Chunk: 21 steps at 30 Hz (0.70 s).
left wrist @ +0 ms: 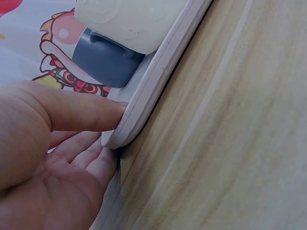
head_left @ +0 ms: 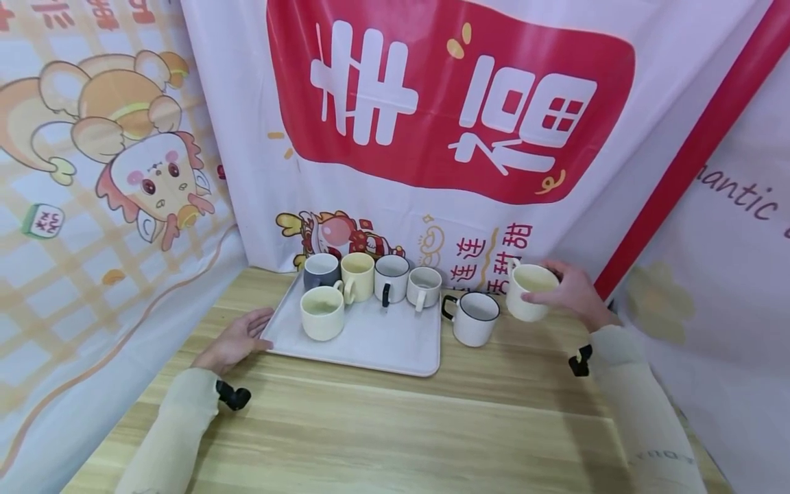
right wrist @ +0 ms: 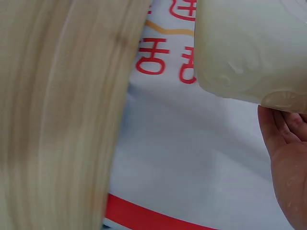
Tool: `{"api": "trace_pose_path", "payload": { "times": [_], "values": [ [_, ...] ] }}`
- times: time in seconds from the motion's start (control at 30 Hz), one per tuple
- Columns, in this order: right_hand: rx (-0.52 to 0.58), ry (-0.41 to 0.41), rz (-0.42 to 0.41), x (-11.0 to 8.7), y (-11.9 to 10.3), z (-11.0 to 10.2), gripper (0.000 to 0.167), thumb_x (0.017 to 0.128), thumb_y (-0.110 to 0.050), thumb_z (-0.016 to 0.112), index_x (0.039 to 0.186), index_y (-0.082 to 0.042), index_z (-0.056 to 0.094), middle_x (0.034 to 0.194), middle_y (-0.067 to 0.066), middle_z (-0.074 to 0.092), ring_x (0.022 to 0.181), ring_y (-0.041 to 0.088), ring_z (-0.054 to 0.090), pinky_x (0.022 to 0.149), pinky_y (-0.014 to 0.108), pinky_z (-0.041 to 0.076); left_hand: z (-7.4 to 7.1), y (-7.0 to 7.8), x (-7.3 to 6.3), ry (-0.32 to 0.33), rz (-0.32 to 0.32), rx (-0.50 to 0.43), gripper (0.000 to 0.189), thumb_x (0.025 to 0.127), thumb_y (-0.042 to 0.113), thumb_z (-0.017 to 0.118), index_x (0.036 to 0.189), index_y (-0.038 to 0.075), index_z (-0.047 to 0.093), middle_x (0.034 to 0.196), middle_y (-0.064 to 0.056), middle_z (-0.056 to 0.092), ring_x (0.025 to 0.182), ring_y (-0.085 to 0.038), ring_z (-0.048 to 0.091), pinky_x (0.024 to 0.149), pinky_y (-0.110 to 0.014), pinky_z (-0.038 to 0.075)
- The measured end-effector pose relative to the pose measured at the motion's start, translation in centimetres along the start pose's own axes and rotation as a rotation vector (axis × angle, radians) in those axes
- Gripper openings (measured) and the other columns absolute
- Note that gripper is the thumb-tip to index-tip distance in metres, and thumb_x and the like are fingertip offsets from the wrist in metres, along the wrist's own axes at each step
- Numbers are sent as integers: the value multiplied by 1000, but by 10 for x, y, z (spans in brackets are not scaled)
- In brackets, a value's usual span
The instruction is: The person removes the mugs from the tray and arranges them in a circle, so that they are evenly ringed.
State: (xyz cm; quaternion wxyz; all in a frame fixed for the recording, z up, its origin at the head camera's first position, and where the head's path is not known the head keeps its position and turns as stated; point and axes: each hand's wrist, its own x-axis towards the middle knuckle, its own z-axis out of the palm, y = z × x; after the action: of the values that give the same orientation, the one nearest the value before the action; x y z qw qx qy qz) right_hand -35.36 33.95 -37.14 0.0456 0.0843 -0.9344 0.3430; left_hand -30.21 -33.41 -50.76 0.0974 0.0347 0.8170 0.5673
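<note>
My left hand (head_left: 237,339) holds the near left corner of a pale rectangular tray (head_left: 376,343); in the left wrist view, its thumb touches the rim. To the right, my right hand (head_left: 574,295) grips a cream mug (head_left: 528,303) by its side, off the table. Another cream mug (head_left: 323,322) stands at the tray's left. Along the back of the tray are a blue-grey mug (head_left: 321,280), a yellow mug (head_left: 361,285), a white mug with a black handle (head_left: 395,285) and a small off-white mug (head_left: 424,291).
A white mug with a dark rim and black handle (head_left: 474,329) stands on the wooden table (head_left: 432,439) just right of the tray. Printed cloths (head_left: 234,137) hang behind the table and at both sides.
</note>
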Motion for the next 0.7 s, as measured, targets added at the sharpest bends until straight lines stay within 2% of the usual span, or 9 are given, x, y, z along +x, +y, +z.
{"api": "trace_pose_path", "payload": {
  "times": [0.27,0.57,0.7],
  "values": [
    [-5,25,41,11,26,31,86,77,-58,90,142,-11,58,131,18,64,111,35,55,87,39,51,1,2,-2,3,2,2,89,94,-10,66,166,-8,12,174,-31,10,161,-52,13,134,-60,22],
    [7,-10,151,15,45,51,101,72,-69,88,148,-12,52,137,18,61,115,36,55,92,46,54,1,1,-1,14,-12,14,90,93,-10,67,166,-6,14,175,-28,13,162,-50,15,134,-59,23],
    [10,-16,159,15,53,59,105,70,-70,89,149,-11,51,138,19,61,115,35,55,91,44,53,1,0,0,13,-22,7,91,93,-10,67,166,-6,14,175,-28,12,162,-50,14,134,-59,23]
  ]
}}
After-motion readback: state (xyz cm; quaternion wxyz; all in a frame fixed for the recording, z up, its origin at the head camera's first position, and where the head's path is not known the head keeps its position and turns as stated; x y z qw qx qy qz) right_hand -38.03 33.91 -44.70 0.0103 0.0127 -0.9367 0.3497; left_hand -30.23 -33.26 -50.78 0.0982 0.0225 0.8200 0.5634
